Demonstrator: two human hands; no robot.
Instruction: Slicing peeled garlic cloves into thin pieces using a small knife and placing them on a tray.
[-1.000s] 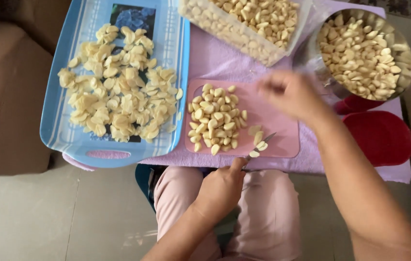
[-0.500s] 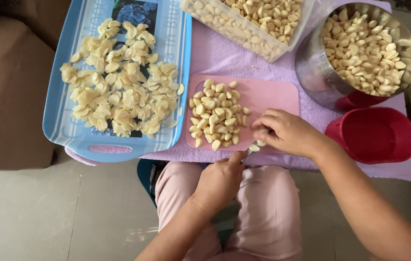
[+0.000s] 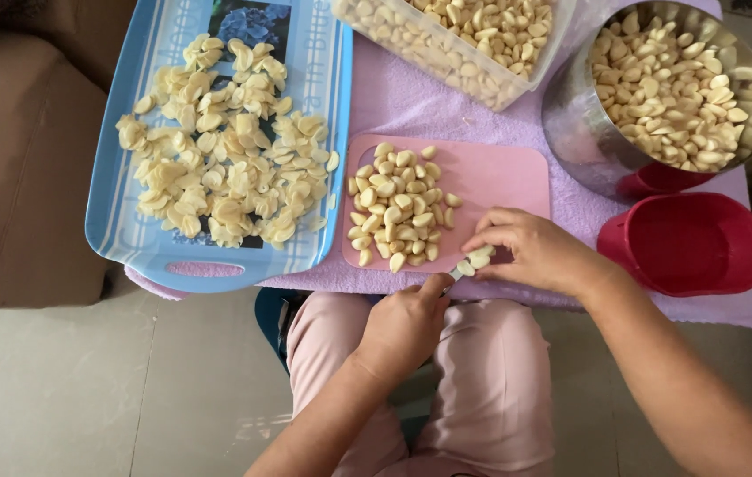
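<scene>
A: Left of the board (image 3: 500, 177), what's there?

B: A tray (image 3: 120, 238) of slices (image 3: 217, 150). On the board, a clove pile (image 3: 398, 208).

A: The hands?

B: My left hand (image 3: 402, 327) grips a knife (image 3: 454, 276); my right hand (image 3: 535, 252) pinches a clove (image 3: 475, 261) at the board's near edge.

A: Risk?

B: Fingertips sit close to the blade; a slip could nick them.

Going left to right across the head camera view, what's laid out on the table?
Blue tray of sliced garlic → pink cutting board with a pile of peeled cloves → steel bowl of cloves, red bowl just below it.
</scene>
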